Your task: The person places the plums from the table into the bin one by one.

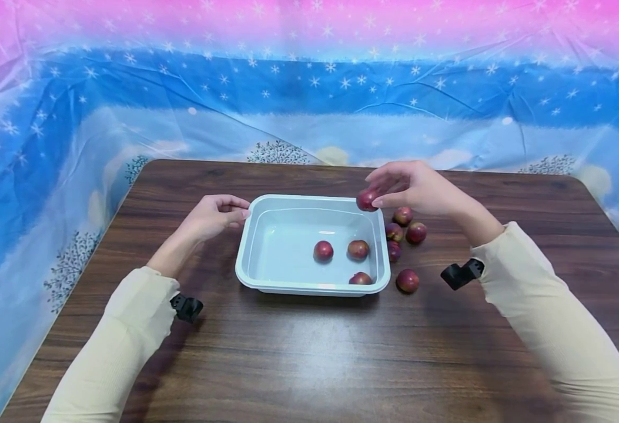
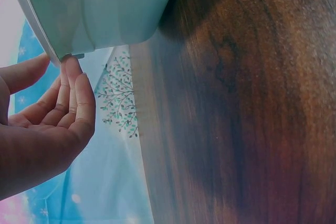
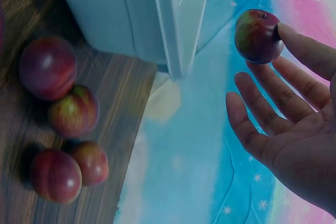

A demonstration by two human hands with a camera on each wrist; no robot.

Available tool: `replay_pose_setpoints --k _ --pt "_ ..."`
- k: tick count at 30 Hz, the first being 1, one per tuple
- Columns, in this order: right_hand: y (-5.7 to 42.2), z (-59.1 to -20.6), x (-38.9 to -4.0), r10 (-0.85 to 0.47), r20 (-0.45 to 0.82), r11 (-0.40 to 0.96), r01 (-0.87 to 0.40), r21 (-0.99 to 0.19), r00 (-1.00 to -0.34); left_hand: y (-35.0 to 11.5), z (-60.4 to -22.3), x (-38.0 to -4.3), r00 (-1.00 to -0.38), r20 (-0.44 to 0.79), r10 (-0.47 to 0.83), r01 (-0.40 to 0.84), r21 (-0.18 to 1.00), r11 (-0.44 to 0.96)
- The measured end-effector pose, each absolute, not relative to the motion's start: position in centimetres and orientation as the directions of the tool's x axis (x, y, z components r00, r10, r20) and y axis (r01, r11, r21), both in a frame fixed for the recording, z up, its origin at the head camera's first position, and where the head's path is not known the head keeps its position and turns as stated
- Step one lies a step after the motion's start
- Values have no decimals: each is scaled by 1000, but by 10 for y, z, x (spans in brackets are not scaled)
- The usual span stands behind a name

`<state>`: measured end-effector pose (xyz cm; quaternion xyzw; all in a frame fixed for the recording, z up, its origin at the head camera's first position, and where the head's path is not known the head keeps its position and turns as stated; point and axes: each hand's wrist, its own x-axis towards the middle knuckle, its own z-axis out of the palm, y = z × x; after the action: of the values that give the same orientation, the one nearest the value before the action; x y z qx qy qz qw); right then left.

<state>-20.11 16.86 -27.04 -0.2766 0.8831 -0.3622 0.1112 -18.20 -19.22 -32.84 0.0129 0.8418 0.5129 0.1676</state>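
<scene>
A pale plastic tub (image 1: 283, 247) stands on the table with three red plums inside, one being a plum (image 1: 323, 251) near its middle. My left hand (image 1: 215, 216) pinches the tub's far left rim corner; the left wrist view shows thumb and fingertips on either side of the rim. Above the far right corner, my right hand (image 1: 417, 191) pinches a plum (image 1: 366, 200) between thumb and fingers. In the right wrist view this held plum (image 3: 257, 36) is raised beyond the tub's rim, the other fingers spread below it.
Right of the tub lie several loose plums, among them a plum (image 1: 416, 233) in a cluster and a separate plum (image 1: 407, 281) nearer the front. The dark wooden table (image 1: 309, 352) ends at a patterned cloth backdrop (image 1: 309, 88).
</scene>
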Motion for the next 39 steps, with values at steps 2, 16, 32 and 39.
replay_pose_setpoints --k 2,16,32,39 --pt "165 -271 -200 -575 3 582 -411 -702 -818 -192 -328 -182 -944 -268 195 -149 869 472" --pt "147 -276 -196 -631 9 532 -441 -722 -776 -194 -329 -183 -945 -256 202 -132 867 481" --pt "144 -280 -196 -670 2 495 -449 -744 -743 -193 -330 -184 -945 -253 208 -125 866 484" --pt "150 -281 -196 -654 -14 522 -437 -732 -757 -193 -330 -183 -945 -246 215 -115 866 487"
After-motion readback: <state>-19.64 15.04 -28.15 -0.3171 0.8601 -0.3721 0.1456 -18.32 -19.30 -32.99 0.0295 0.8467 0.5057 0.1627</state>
